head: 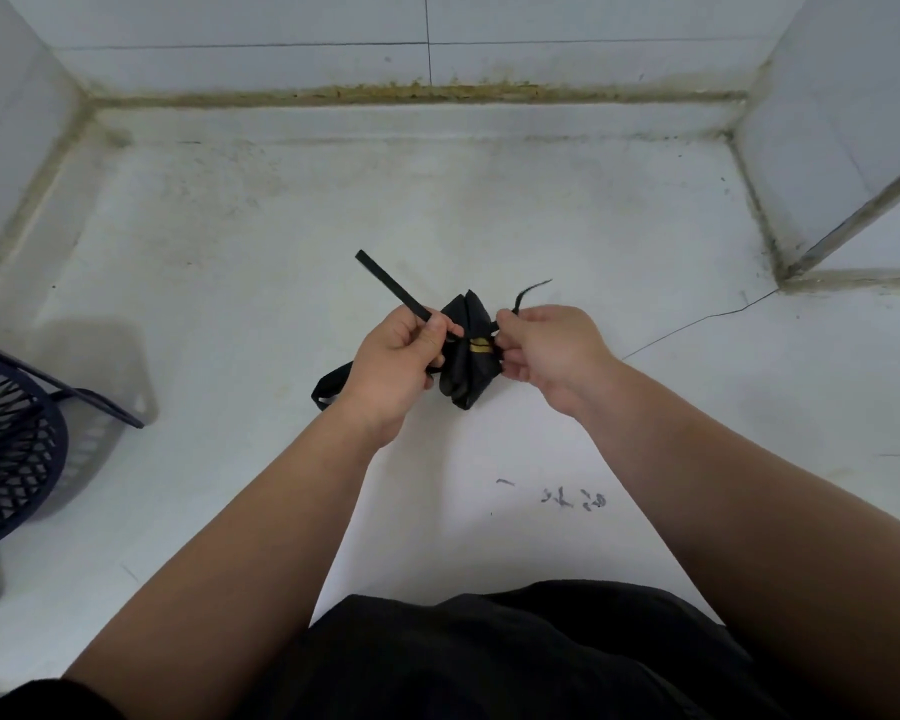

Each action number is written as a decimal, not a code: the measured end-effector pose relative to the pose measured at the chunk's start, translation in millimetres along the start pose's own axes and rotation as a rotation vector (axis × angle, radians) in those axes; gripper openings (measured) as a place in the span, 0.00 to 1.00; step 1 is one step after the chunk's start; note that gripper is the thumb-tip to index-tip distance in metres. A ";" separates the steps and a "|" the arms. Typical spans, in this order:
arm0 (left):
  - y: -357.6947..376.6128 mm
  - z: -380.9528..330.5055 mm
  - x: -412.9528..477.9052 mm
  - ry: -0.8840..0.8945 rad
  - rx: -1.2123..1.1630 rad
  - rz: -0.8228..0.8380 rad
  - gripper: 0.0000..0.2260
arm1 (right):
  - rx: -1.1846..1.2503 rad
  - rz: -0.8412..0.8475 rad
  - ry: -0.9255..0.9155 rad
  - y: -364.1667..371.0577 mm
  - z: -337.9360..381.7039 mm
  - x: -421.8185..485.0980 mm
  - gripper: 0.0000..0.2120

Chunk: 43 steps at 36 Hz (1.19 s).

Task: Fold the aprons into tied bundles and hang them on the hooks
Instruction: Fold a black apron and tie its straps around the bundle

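Black apron bundle (466, 371), cinched at the middle w/ a yellow mark there, sits btwn both hands over the centre of the white tabletop (489, 200); can't tell if it touches the surface. L hand (393, 363) has its fingers curled, pinching a flat black strap (391, 284) that sticks out up-left, w/ a strap loop (328, 389) hanging by the wrist. R hand (549, 350) pinches the thin strap end (528, 292) at the bundle's right side, and a dark blue lattice basket (17, 444) stands well apart at far left.

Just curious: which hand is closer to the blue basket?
Left. The left hand grips a strap right of the basket; the right hand pinches a cord farther right, beyond the bundle.
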<state>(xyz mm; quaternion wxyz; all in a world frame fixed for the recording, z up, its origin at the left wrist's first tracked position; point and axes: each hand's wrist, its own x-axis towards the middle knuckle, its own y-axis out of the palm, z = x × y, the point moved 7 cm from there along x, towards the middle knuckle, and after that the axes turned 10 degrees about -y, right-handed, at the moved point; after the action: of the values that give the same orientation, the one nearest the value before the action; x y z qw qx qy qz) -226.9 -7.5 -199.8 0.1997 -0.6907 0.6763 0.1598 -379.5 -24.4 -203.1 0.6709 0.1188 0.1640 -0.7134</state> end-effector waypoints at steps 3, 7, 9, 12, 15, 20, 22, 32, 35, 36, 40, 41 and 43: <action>0.2 -4.9 0.1 -0.009 0.023 0.052 0.07 | -0.140 0.045 -0.221 0.0 21.9 -3.0 0.10; 2.3 -13.5 -0.6 -0.026 0.035 0.072 0.07 | -0.400 0.108 -0.503 9.8 46.8 -12.0 0.06; 2.5 -17.5 -1.1 0.000 0.072 0.063 0.08 | -0.541 0.165 -0.654 17.2 51.2 -19.1 0.10; 2.3 -19.4 -2.4 0.035 0.137 0.054 0.10 | -0.563 0.204 -0.763 19.7 48.5 -23.9 0.12; 4.6 -15.9 -2.9 0.003 0.113 0.075 0.11 | -0.624 0.167 -0.899 18.8 46.8 -27.0 0.12; 8.2 -14.3 -4.2 -0.013 0.240 0.089 0.14 | -0.688 0.146 -0.951 16.4 39.2 -29.4 0.10; 10.5 -14.3 -4.6 -0.014 0.328 0.111 0.12 | -0.752 0.171 -0.932 16.2 35.6 -29.6 0.11; 16.2 -18.6 -7.3 0.085 0.605 0.180 0.12 | -0.765 0.400 -0.717 18.9 28.1 -26.8 0.06; 15.5 -20.3 -9.3 0.105 0.513 0.174 0.07 | -0.690 0.337 -0.637 14.2 28.0 -21.2 0.06; 14.7 -20.5 -9.5 0.115 0.473 0.172 0.08 | -0.613 0.303 -0.583 11.7 27.5 -18.6 0.07; 13.9 -24.1 -12.3 0.212 0.500 0.080 0.13 | -0.222 0.191 -0.292 2.9 16.2 -9.0 0.12; 14.1 -24.8 -13.0 0.233 0.519 0.046 0.13 | -0.214 0.182 -0.262 3.5 15.2 -8.9 0.12; 14.2 -24.4 -14.4 0.269 0.551 -0.013 0.13 | -0.381 0.210 -0.348 7.6 20.3 -11.2 0.12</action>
<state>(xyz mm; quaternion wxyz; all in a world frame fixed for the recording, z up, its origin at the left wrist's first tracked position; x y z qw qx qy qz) -242.8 -7.1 -172.4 0.2891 -0.6297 0.7103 -0.1240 -370.1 -22.5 -180.7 0.7696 -0.1174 0.1643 -0.6058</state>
